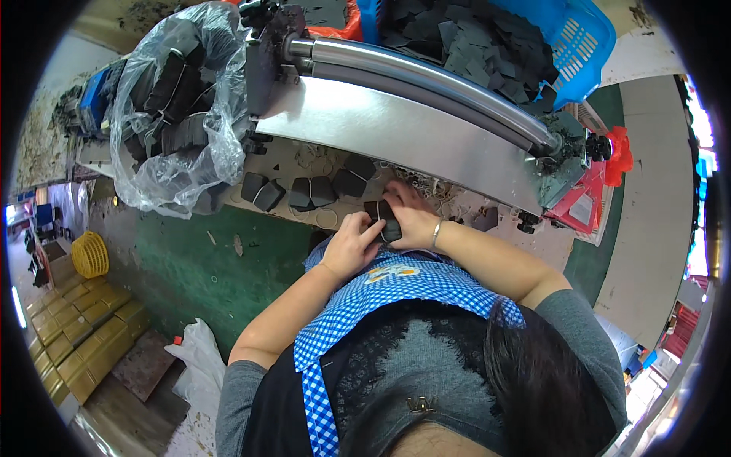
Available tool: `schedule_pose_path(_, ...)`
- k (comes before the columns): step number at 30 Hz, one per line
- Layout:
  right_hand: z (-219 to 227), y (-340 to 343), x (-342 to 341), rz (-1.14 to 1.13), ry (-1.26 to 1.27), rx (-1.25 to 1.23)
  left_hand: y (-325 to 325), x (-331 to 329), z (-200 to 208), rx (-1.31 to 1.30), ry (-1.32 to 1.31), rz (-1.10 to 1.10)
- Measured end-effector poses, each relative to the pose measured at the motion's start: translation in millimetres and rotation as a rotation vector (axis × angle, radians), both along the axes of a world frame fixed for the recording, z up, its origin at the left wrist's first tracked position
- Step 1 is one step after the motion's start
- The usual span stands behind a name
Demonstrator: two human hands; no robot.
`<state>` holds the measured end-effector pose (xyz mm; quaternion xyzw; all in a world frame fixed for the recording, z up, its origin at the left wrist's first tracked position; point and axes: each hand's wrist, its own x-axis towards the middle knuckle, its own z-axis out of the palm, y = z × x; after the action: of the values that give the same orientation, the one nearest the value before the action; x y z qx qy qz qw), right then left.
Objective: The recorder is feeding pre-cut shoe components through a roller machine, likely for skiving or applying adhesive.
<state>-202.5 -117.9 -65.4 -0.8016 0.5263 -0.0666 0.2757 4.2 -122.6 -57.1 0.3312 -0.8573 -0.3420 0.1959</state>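
In front of my apron, a small stack of black sheet pieces [391, 229] is held between my two hands. My left hand [352, 244] has its fingers bent and pressed against the stack's near left side. From the right, my right hand [413, 218] is wrapped round it, a bracelet on the wrist. A pale band seems to cross the stack, partly hidden by fingers. Beyond the hands, several black stacks lie on the bench, among them a left one [261, 191], a middle one [312, 193] and a right one [354, 177], with pale bands round them.
Loose rubber bands [435, 187] lie scattered near my right hand. A metal roller machine [396, 114] spans the bench's far side. Behind it stands a blue basket [576, 53] of black pieces. A clear plastic bag [228, 145] of banded stacks hangs over the bench at left.
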Motion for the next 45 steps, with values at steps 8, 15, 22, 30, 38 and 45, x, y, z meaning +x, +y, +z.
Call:
schedule_pose_path(8, 52, 3, -14, 0.065, -0.272, 0.117, -21, 2, 47, 0.536, -0.072, -0.176)
schedule_pose_path(15, 50, 16, -41, 0.012, -0.188, 0.247, -23, -32, 38, 0.186, -0.175, -0.335)
schedule_pose_path(22, 59, 15, -56, -0.003, -0.644, 0.295, -57, -51, 83, 0.187, 0.055, -0.466)
schedule_pose_path(30, 116, -19, -78, 0.047, -0.97, 0.666, -70, -30, 123, 0.602, 0.2, -0.352)
schedule_pose_path(38, 128, -16, -69, -0.246, -1.05, 0.373, -42, -30, 151, 0.877, 0.566, 0.03)
schedule_pose_path(45, 131, -12, -44, -0.588, -1.45, 0.937, -13, -29, 120, 0.362, 0.479, 0.228)
